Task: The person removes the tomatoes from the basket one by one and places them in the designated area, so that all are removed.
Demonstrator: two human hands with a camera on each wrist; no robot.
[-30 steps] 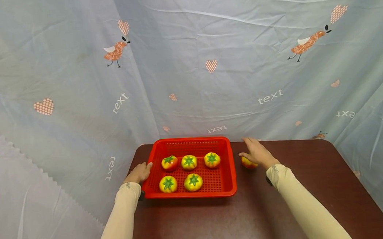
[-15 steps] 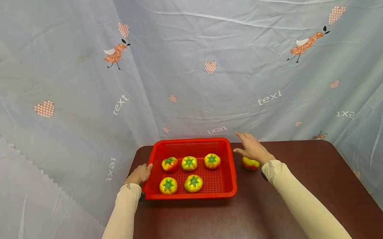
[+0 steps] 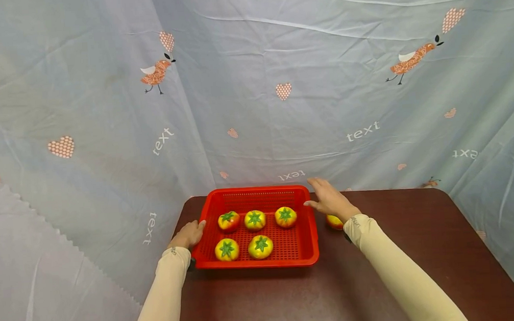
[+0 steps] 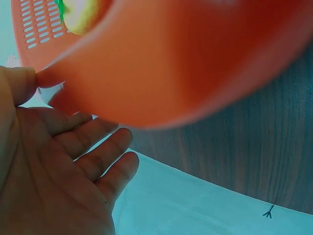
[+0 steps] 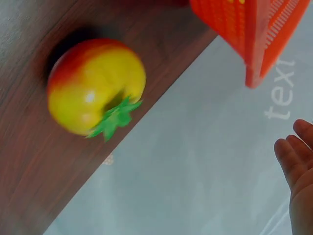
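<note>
A red plastic basket holds several yellow-and-red tomatoes with green star-shaped tops, one of them a tomato near its right wall. My left hand is at the basket's left rim; in the left wrist view its thumb lies over the rim and its fingers are beneath, pinching it. My right hand, fingers extended and holding nothing, is beside the basket's right rim; contact cannot be told. Behind it lies a loose tomato, partly hidden by the hand and wrist in the head view.
The basket stands on a dark brown table near its back edge. A grey-blue curtain with printed birds and hearts hangs behind and at both sides.
My right hand has moved left, from over the loose tomato toward the basket's right rim. The left hand, the basket and the tomatoes have stayed in place.
</note>
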